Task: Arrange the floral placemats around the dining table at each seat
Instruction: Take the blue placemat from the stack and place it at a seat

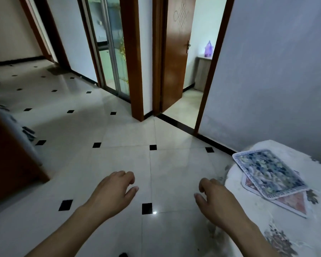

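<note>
A dining table (278,227) with a white flowered cloth fills the lower right corner. Near its left edge lies a blue-green floral placemat (269,173), resting crooked on top of a reddish placemat (293,203) whose corner sticks out below it. My right hand (215,199) hovers over the floor just left of the table edge, fingers loosely curled and holding nothing. My left hand (113,191) hangs further left above the tiles, also loosely curled and holding nothing. Neither hand touches a placemat.
White floor tiles with small black squares (119,138) stretch ahead. A brown wooden piece of furniture (9,164) with grey cloth on it stands at the left. An open wooden door (176,58) and a glass sliding door (109,45) lie beyond.
</note>
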Available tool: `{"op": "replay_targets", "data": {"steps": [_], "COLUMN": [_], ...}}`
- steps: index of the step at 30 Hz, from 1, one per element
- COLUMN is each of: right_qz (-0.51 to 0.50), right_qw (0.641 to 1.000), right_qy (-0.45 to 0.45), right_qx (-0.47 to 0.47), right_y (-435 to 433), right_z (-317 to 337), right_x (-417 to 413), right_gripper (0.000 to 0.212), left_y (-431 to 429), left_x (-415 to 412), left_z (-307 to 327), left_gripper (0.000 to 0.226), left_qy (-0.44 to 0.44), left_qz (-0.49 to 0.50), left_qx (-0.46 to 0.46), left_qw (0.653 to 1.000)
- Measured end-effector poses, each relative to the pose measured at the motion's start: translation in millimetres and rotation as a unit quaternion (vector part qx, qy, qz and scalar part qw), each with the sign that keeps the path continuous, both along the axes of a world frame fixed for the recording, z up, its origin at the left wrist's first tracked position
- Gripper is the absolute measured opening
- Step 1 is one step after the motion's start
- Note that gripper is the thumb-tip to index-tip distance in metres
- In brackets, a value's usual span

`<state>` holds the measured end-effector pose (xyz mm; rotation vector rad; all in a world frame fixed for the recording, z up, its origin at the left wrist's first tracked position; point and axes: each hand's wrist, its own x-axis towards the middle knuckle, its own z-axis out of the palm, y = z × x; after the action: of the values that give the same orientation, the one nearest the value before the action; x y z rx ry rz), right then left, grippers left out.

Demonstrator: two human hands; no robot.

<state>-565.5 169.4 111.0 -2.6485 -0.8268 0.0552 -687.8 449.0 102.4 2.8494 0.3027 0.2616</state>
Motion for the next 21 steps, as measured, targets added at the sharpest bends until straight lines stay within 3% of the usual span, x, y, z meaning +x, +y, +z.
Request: {"op": "replay_targets", "data": {"steps": [10, 21], "right_qz": [-0.227, -0.443], "right_qw": [0.973, 0.895], "right_qy": [0.018, 0.051], "right_qx": [-0.017, 0.019], "right_y": [26, -64], "right_z": [9, -10], "right_x": [72, 155], "right_gripper": [0.017, 0.019], "left_y": [48, -64], "left_x": [210, 401], "left_z": [3, -2], "left_gripper": [0.024, 0.023], "left_qy": [0.005, 0.033], "left_qz": [-0.219, -0.404], "left_qx": [0.014, 0.007], "left_qw": [0.976, 0.914]}}
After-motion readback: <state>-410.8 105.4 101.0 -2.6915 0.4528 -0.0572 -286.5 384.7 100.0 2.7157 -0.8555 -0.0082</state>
